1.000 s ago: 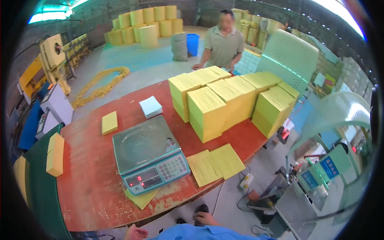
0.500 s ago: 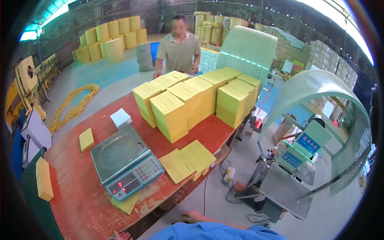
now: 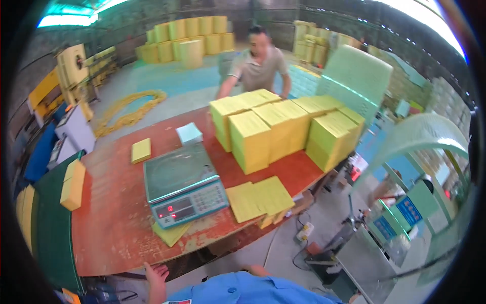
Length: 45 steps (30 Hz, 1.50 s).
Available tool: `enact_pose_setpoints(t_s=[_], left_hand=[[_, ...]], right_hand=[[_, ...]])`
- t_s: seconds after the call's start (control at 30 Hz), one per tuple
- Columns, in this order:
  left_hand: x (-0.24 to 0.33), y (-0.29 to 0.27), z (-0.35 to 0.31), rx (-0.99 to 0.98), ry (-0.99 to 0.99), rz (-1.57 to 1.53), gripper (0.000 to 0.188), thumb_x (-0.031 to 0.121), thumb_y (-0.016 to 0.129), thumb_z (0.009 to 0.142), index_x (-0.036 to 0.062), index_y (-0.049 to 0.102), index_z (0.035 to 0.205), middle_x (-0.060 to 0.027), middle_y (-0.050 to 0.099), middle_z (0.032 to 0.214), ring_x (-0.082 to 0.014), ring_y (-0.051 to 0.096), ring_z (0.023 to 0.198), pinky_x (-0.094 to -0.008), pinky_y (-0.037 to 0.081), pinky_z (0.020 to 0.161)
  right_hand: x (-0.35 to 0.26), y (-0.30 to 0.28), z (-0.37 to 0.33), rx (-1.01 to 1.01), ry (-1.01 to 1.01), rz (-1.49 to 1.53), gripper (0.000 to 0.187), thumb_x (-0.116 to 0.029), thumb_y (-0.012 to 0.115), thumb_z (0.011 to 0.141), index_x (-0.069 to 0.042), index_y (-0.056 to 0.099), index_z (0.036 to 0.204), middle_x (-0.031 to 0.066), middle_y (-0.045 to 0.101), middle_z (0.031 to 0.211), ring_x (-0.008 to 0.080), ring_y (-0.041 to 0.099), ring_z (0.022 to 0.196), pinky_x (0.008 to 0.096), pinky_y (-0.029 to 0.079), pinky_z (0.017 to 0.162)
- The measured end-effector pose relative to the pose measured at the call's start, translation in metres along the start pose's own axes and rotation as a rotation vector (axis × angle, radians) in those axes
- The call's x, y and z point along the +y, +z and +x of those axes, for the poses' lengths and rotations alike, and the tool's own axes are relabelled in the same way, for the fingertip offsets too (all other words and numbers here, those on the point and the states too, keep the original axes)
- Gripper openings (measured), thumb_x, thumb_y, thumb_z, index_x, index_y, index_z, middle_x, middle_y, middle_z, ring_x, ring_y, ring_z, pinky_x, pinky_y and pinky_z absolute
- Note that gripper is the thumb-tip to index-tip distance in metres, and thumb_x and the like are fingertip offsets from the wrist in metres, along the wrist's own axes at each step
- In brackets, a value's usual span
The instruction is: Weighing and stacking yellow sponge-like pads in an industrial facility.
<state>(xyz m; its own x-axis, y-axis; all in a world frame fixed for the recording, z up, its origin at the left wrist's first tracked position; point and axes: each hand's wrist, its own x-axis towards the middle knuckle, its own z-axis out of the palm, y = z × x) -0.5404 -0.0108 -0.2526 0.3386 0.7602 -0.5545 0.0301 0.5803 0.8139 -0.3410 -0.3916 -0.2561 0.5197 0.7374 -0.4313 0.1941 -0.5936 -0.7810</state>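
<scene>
My left hand (image 3: 157,274) is at the front edge of the red table (image 3: 116,253), its fingers stretched and holding nothing. Only a small part of my right hand (image 3: 257,270) shows in front of my blue shirt; its fingers are hidden. Nearest on the table is a digital scale (image 3: 182,182) with an empty metal pan and a lit red display. A few yellow paper sheets (image 3: 172,234) stick out from under it. Flat piles of yellow paper (image 3: 260,199) lie to its right. Behind them stand several tall stacks of yellow paper (image 3: 250,144).
Across the table a co-worker (image 3: 258,71) stands behind the stacks. A small yellow pad (image 3: 141,150) and a pale blue pad (image 3: 189,133) lie beyond the scale. Orange-yellow blocks (image 3: 73,185) sit by a green surface (image 3: 50,213) at left. A machine with a perforated guard (image 3: 420,137) stands at right.
My view has turned left, so the scene sits further right. My left hand has come up to the table edge. The co-worker now leans with an arm out beside the stacks.
</scene>
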Motion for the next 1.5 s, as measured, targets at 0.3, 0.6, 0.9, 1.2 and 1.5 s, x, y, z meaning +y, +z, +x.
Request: enact_pose_setpoints(t_s=[0.3, 0.6, 0.9, 1.2, 1.5], left_hand=[[0.024, 0.022, -0.052, -0.408, -0.288, 0.356, 0.043, 0.038, 0.048, 0.1, -0.0041, 0.057, 0.108, -0.0199, 0.067, 0.096, -0.0295, 0.067, 0.087, -0.0426, 0.056, 0.076], [0.146, -0.049, -0.011, -0.375, 0.208, 0.575, 0.049, 0.046, 0.047, 0.1, 0.0029, 0.052, 0.123, -0.0149, 0.064, 0.11, -0.0255, 0.063, 0.096, -0.0379, 0.053, 0.08], [0.196, -0.053, 0.08, -0.013, 0.87, 1.027, 0.042, 0.022, 0.057, 0.095, 0.0005, 0.052, 0.131, -0.0218, 0.06, 0.123, -0.0322, 0.061, 0.106, -0.0407, 0.05, 0.091], [0.208, 0.029, 0.145, -0.131, 1.526, 1.434, 0.047, 0.029, 0.055, 0.096, -0.0037, 0.052, 0.129, -0.0275, 0.053, 0.131, -0.0419, 0.051, 0.122, -0.0485, 0.041, 0.103], [0.217, 0.019, 0.159, -0.226, 1.331, 1.443, 0.053, 0.025, 0.055, 0.093, -0.009, 0.047, 0.133, -0.0305, 0.054, 0.128, -0.0426, 0.053, 0.12, -0.049, 0.042, 0.102]], right_hand=[[-0.045, -0.002, 0.016, 0.089, -0.054, -0.076, 0.03, -0.032, 0.059, 0.09, -0.009, 0.067, 0.109, 0.019, 0.068, 0.104, 0.037, 0.065, 0.099, 0.0427, 0.052, 0.085], [-0.152, 0.005, 0.079, 0.535, -0.26, 0.069, 0.022, -0.024, 0.059, 0.092, -0.007, 0.067, 0.104, 0.0175, 0.068, 0.095, 0.0347, 0.067, 0.088, 0.0406, 0.053, 0.076], [-0.177, 0.036, 0.112, 1.005, -0.064, -0.101, 0.016, -0.027, 0.057, 0.091, -0.012, 0.061, 0.093, 0.0125, 0.067, 0.082, 0.0329, 0.066, 0.075, 0.0431, 0.053, 0.065], [-0.187, 0.045, 0.123, 1.192, 0.023, -0.205, 0.018, -0.021, 0.059, 0.083, -0.004, 0.053, 0.08, 0.017, 0.06, 0.069, 0.0381, 0.062, 0.067, 0.0491, 0.049, 0.06], [-0.198, 0.046, 0.117, 1.16, 0.009, -0.187, 0.018, -0.019, 0.062, 0.079, -0.002, 0.056, 0.081, 0.0185, 0.062, 0.074, 0.0385, 0.063, 0.075, 0.0497, 0.049, 0.065]])
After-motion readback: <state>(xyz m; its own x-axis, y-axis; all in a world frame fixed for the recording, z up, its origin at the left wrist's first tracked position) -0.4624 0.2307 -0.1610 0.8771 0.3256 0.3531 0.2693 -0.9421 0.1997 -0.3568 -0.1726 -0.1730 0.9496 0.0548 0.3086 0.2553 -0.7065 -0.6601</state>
